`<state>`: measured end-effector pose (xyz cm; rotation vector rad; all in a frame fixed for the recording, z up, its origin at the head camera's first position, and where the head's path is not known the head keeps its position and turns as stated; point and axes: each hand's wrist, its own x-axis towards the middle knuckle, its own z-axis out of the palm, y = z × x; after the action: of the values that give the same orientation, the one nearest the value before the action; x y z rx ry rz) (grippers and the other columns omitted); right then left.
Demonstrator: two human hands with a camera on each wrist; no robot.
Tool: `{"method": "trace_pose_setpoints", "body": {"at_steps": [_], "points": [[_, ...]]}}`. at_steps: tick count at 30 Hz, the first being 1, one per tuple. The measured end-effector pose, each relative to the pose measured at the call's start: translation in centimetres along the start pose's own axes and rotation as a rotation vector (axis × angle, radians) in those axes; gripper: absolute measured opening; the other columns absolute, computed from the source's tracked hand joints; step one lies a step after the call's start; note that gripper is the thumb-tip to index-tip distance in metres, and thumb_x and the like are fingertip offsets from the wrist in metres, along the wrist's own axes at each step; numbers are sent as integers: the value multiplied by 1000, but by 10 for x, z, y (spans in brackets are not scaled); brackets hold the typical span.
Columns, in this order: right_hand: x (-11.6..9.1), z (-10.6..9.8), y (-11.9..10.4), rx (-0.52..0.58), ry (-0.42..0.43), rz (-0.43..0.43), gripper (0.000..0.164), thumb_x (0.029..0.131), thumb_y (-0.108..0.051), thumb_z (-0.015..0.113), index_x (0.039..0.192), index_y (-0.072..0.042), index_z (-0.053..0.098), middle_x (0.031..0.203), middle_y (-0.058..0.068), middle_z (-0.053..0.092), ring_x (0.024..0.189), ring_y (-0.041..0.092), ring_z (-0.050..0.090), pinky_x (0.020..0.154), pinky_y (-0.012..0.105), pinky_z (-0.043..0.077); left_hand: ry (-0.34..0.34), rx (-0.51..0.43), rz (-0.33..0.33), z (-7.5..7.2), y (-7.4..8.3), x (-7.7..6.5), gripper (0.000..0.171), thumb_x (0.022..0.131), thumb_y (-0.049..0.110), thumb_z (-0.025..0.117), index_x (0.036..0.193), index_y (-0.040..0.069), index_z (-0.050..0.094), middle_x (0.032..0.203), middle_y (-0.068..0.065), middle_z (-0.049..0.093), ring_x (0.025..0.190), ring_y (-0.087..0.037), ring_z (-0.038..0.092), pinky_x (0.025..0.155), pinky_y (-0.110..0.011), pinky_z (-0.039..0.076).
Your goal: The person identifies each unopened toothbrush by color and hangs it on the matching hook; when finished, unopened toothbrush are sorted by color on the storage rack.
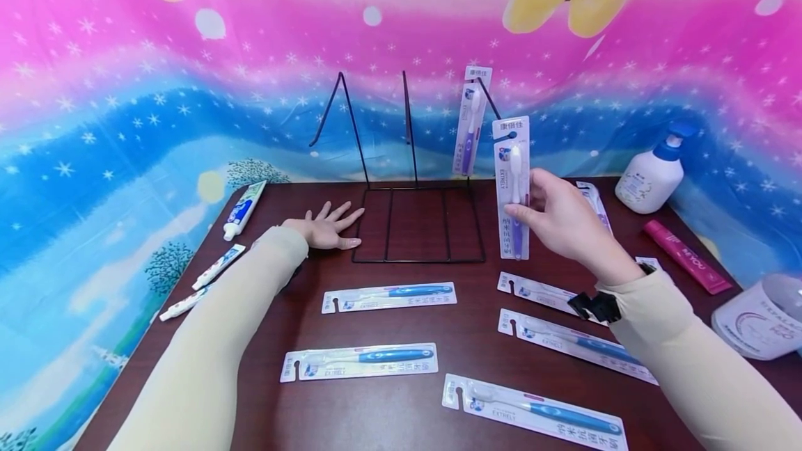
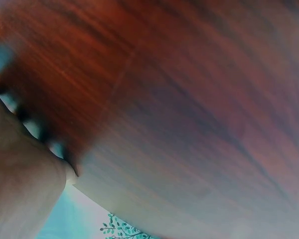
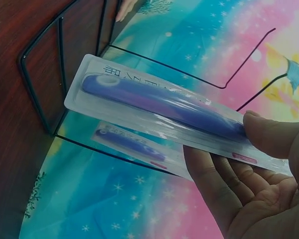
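My right hand (image 1: 560,218) pinches a packaged purple toothbrush (image 1: 515,221) between thumb and fingers, holding the pack upright. The card's top slot is close to the front end of the right hook on a black wire rack (image 1: 418,261); I cannot tell whether the wire passes through it. Another packaged purple toothbrush (image 1: 466,138) hangs farther back on that same hook. In the right wrist view the held toothbrush (image 3: 159,107) crosses in front of the hanging one (image 3: 132,144). My left hand (image 1: 327,228) rests on the table with fingers spread, beside the rack's left base wire.
Several packaged blue toothbrushes (image 1: 391,360) lie on the dark wooden table (image 1: 351,420). Toothpaste tubes (image 1: 244,211) line the left edge. At right stand a pump bottle (image 1: 648,176) and a white tub (image 1: 758,319), with a pink tube (image 1: 688,256) between. A printed cloth hangs behind.
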<state>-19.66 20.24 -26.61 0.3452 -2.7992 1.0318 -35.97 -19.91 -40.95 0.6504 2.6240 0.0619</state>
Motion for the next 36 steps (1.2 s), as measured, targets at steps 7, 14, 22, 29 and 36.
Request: {"method": "trace_pose_setpoints", "body": {"at_steps": [7,14,22,29,36], "points": [[14,4,6,-8,-4,25,50,88,-31,62,129,-10,45,116,15,59,100,32,60,80,52,46,0,-42,21,1,-4,3,84,82,75,32,147,37,-5,153,-2,-12,134,-41,-14,97,-67,-4],[42,9,13,23,-8,12,50,89,-30,62,131,-9,44,115,14,59,95,29,62,78,48,48,-15,-49,-1,1,-5,5,86,78,78,32,145,40,-6,153,1,-13,135,-37,-15,98,-66,-6],[85,12,18,8,6,32,59,89,-34,60,139,-11,39,120,15,57,99,29,61,81,48,47,-16,-78,6,7,-13,14,86,77,78,33,144,43,-6,152,3,-15,134,-37,-19,95,-68,-9],[114,17,24,10,20,41,59,88,-36,61,139,-16,40,117,14,60,98,27,62,79,45,48,-31,-76,-13,6,-13,12,86,75,81,33,143,46,-7,152,6,-16,134,-34,-19,98,-65,-8],[130,20,27,35,5,72,61,87,-37,62,140,-16,39,118,13,59,103,24,59,80,44,48,-36,-64,-37,7,-15,18,89,70,85,31,141,49,-9,150,12,-18,135,-28,-21,100,-63,-7]]}}
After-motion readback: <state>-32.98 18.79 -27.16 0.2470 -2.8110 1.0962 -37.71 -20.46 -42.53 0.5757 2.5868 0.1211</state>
